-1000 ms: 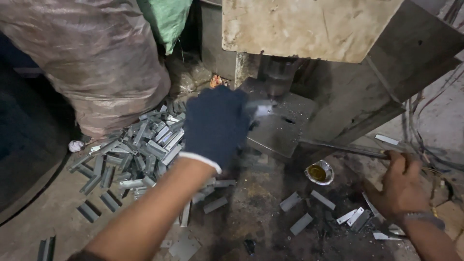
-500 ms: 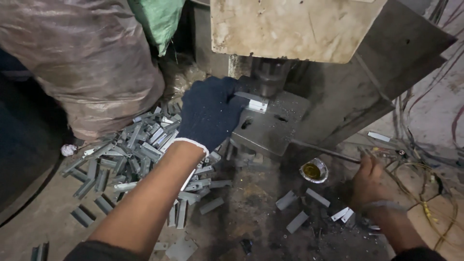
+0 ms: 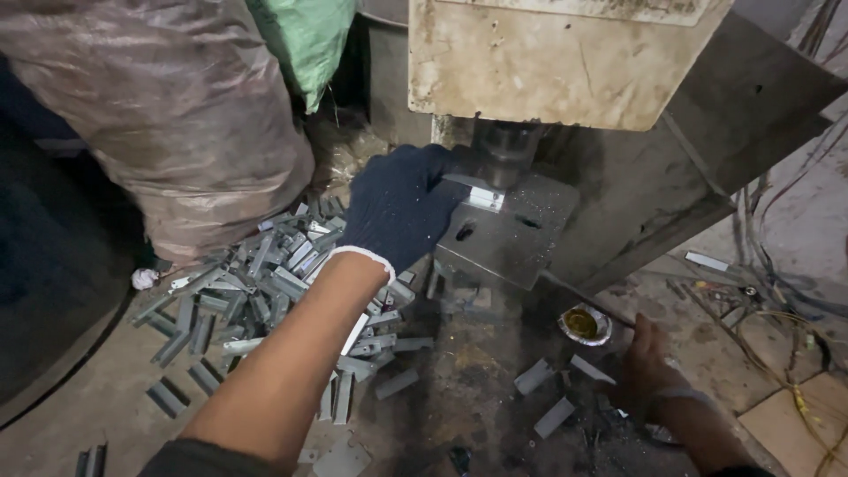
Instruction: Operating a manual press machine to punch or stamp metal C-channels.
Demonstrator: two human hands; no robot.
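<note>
Fingers (image 3: 442, 190) of gloved left hand (image 3: 397, 212) pinching one metal strip (image 3: 481, 196); right hand's (image 3: 649, 362) unclear.

Left hand (image 3: 402, 216): gloved fingers partly hidden behind strip (image 3: 477, 194) on die block (image 3: 503, 234); whether fingers pinch strip or only touch it, cannot tell. Strip's far end lost under ram (image 3: 505, 150). Right hand (image 3: 649, 362): fingers turned away, tips hidden among scraps; contact unclear; forearm cut by bottom edge. Press housing (image 3: 556, 62) cut by top edge. Sack (image 3: 150, 106) cut by top and left edges. Contents of small dish (image 3: 583, 324) too small to identify. Lower layers of pile (image 3: 265, 283) hidden by the left forearm.
</note>
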